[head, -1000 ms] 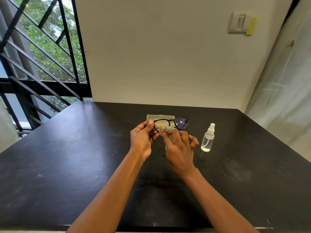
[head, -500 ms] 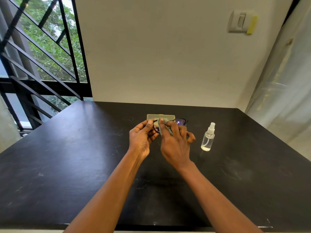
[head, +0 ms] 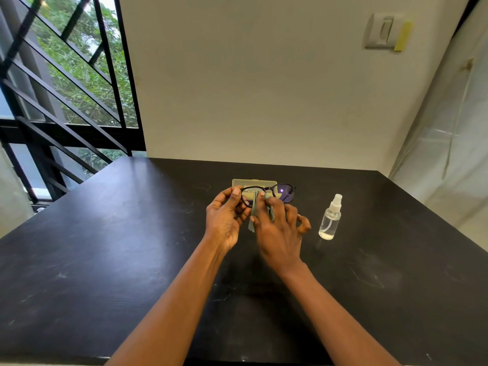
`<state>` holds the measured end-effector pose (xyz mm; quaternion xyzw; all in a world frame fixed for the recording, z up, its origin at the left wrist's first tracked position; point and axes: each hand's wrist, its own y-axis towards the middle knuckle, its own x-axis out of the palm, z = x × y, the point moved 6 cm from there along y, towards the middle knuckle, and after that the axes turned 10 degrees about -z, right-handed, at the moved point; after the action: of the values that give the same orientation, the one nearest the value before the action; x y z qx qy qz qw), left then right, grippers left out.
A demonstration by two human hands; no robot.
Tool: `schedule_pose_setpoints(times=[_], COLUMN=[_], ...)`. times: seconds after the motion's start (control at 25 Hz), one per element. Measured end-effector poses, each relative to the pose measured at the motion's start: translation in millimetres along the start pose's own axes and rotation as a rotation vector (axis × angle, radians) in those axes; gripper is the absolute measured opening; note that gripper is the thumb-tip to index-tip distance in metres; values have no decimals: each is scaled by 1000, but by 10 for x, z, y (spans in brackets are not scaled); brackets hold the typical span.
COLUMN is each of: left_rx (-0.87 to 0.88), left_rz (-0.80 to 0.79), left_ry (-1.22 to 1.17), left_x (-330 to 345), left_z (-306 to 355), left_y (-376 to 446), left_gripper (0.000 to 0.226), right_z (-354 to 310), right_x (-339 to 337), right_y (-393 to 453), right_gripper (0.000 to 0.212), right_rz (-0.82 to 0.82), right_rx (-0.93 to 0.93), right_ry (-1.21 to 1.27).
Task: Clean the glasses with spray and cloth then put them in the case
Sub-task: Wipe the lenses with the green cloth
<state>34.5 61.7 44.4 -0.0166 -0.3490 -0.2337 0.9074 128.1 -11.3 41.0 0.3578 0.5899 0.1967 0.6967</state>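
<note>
Black and a bit scratched, the table [head: 105, 247] fills the low half of the head view. Behind it is a plain pale wall [head: 264, 88] with a light switch [head: 383, 31] high on the right. A window with black bars [head: 66, 88] is on the left, and green trees show through it. A clear plastic sheet [head: 449, 167] hangs on the right.

Both hands are up over the middle of the table. The left hand [head: 224, 220] pinches the left rim of the glasses [head: 285, 192] between its thumb and curled fingers. The glasses have a dark frame, and the right lens shows a purple shine. The right hand [head: 277, 233] holds a green cloth [head: 254, 215]. Its first finger and thumb squeeze the cloth on the left lens. Its other fingers are bent and spread out, and they hold nothing.

The case [head: 253, 183] is pale yellow and lies flat on the table, just behind the glasses. The glasses hide part of it.

The spray bottle [head: 330, 220] is small and clear with a white top. It stands up straight on the table, near the right hand but not touching it.
</note>
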Motion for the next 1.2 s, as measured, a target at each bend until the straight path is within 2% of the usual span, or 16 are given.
schedule_pose_setpoints(times=[0.12, 0.44, 0.68, 1.0, 1.2], left_rx=[-14, -6, 28, 14, 27], left_rz=[-13, -9, -2, -72, -125], left_ry=[-9, -27, -43, -48, -45], left_x=[5, -56, -79, -20, -36], left_z=[-15, -111, -151, -140, -166], left_y=[48, 94, 31, -40, 21], left_gripper=[13, 13, 11, 12, 14], right_z=[-13, -95, -108, -42, -18], right_x=[5, 92, 135, 47, 88], right_y=[82, 102, 1, 27, 16], right_gripper=[65, 57, 59, 69, 63], right_rz=[1, 1, -36, -42, -16], right_rx=[55, 104, 131, 155, 168], right_ry=[40, 86, 101, 132, 164])
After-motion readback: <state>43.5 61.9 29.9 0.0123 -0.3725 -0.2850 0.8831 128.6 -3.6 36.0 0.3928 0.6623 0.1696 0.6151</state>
